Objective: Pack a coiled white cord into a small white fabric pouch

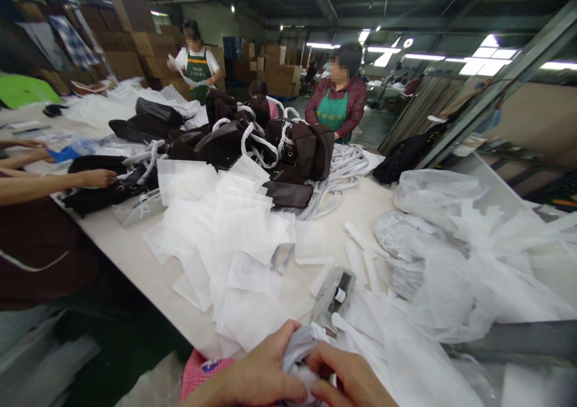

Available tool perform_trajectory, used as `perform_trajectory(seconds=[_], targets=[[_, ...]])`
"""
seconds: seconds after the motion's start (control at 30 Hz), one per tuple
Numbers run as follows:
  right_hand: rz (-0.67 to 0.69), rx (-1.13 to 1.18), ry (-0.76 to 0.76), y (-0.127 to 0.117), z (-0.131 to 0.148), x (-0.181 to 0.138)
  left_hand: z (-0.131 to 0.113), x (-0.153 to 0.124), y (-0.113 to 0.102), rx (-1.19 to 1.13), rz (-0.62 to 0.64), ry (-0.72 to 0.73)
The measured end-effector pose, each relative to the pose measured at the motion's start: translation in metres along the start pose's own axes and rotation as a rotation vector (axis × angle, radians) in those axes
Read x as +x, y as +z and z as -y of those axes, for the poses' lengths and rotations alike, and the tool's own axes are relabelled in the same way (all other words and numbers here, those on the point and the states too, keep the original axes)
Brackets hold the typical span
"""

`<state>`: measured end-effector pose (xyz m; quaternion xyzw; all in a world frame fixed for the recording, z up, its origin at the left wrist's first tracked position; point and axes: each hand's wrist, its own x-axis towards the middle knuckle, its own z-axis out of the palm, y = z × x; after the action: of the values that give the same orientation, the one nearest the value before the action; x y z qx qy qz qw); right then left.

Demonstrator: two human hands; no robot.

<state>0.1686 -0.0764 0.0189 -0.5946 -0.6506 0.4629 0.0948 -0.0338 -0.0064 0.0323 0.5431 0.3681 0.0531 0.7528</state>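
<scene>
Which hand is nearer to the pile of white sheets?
Left: the left hand is just in front of the pile of white sheets; the right hand is farther away, to the right.

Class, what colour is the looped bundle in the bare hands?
Whitish-grey looped bundle, best seen in head view.

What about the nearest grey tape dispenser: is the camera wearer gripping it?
No, the left hand and right hand hold a pale coiled bundle, and the tape dispenser sits on the table beyond them.
</scene>
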Motion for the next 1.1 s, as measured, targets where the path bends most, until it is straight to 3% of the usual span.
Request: perform_trajectory(seconds=[0.17,0.3,0.4,0.6,0.9,1.0,1.1], targets=[[0.047,-0.234,0.205,-0.003,0.029,0.012,0.001,0.002,-0.002,-0.048,0.03,0.005],[0.161,-0.39,0.214,-0.005,0.041,0.017,0.001,0.001,-0.003,-0.012,0.02,-0.018],[0.211,-0.377,0.203,-0.007,0.039,0.019,0.0,-0.001,-0.005,0.01,0.022,-0.028],[0.003,0.094,0.077,-0.007,0.025,0.018,0.007,0.003,-0.006,0.0,0.007,-0.042],[0.147,0.555,0.127,-0.022,0.024,0.031,0.013,0.008,-0.007,0.05,-0.008,-0.089],[0.115,0.521,0.169,-0.021,0.021,0.035,0.015,0.009,-0.008,0.02,-0.018,-0.081],[0.062,0.642,0.217,-0.015,0.018,0.036,0.022,0.011,-0.009,-0.004,-0.032,-0.052]])
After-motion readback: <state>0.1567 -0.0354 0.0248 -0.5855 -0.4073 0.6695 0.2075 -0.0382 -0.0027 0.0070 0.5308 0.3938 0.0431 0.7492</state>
